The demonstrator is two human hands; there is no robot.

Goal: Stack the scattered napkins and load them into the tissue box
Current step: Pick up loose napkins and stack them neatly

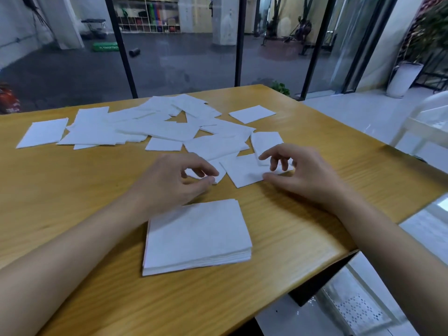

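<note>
At 6 o'clock, nearest the viewer, a squared stack of napkins (197,235) lies flat on the wooden table (72,195); its far left corner is hidden under the left wrist. Both forearms are cut off by the lower frame edge.

Just beyond, the hands sit apart. The left hand (172,180) pinches the corner of a small napkin (219,172) between thumb and forefinger. The right hand (303,173), toward 3 o'clock of it, has its thumb on the edge of a loose napkin (242,172) and its fingers curled above; whether it grips the sheet cannot be made out.

Farther, from 10 to 12 o'clock, the scattered napkins (145,127) overlap so that their count is unclear. One single napkin (252,113) lies apart at 1 o'clock.

The table's left side runs out of frame. At 3 o'clock a white chair (426,122) is cut by the edge. Behind black-framed glass (240,44) lies a dim, blurred hall with shelving (148,15); a white planter (403,78) stands at 2 o'clock.
</note>
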